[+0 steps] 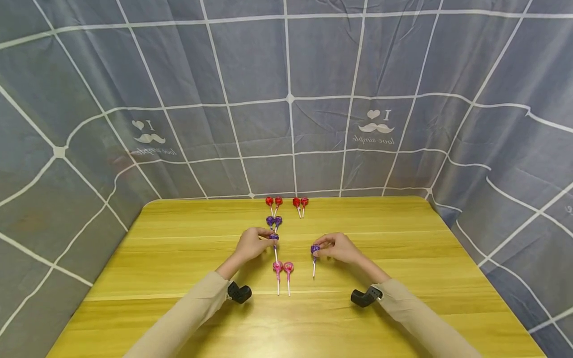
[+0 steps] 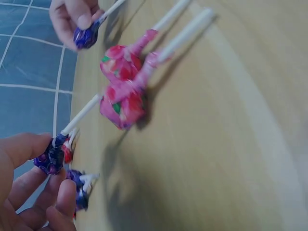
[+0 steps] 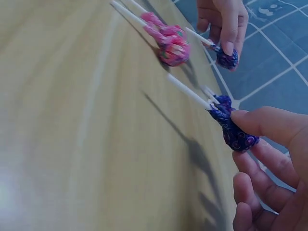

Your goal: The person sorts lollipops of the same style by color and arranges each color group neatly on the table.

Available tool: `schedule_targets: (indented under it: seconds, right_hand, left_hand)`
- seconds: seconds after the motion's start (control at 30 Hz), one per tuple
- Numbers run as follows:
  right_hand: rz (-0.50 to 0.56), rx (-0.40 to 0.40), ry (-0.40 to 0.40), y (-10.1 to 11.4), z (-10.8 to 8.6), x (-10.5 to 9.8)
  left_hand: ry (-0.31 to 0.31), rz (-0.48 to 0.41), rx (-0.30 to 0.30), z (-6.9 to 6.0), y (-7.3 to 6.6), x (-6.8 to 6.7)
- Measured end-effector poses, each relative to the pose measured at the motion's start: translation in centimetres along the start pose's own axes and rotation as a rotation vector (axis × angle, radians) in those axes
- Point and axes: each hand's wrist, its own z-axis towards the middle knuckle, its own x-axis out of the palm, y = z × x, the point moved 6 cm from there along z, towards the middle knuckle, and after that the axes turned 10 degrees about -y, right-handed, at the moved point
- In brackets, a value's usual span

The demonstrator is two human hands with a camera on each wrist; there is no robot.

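My left hand [image 1: 253, 242] pinches a purple-wrapped lollipop [image 2: 49, 156] by its head, the white stick pointing toward the near side of the table. In my right hand [image 1: 340, 247] another purple lollipop [image 3: 236, 132] is held between thumb and fingers, its stick angled down above the tabletop and casting a shadow. Two pink lollipops [image 1: 283, 268] lie side by side just nearer than the left hand. Beyond that hand lies a pair of purple lollipops [image 1: 274, 221], heads away from me.
At the far edge of the wooden table [image 1: 179, 298] lie two pairs of red lollipops, a left pair [image 1: 274, 201] and a right pair [image 1: 300, 202]. A grey curtain [image 1: 250, 124] with white grid lines hangs behind and along both sides.
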Motion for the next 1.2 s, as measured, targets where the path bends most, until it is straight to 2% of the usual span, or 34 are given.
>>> schedule_targets:
  seconds: [0.1,0.27,0.43,0.57,0.93,1.2]
  right_hand:
    - [-0.006,-0.004,-0.022,0.4,0.7,-0.3]
    - [-0.016,0.015,-0.044,0.8,2.0,-0.4]
    - [-0.023,0.022,-0.076,0.8,3.4,-0.7]
    - [-0.031,0.033,-0.108,0.8,4.4,-0.8]
    - [-0.028,0.038,-0.168,0.1,6.8,-1.1]
    - [-0.052,0.04,-0.189,-0.1,7.9,-1.1]
  left_hand:
    - [-0.007,0.001,0.034,0.7,-0.7,0.7]
    - [-0.04,0.003,0.045,2.0,-1.4,1.6]
    - [-0.098,0.004,0.013,3.4,-1.6,2.1]
    - [-0.119,-0.006,0.006,4.2,-1.9,2.6]
    - [-0.105,-0.005,0.032,5.5,-2.3,5.3]
    - [-0.094,0.005,0.029,6.1,-2.7,6.3]
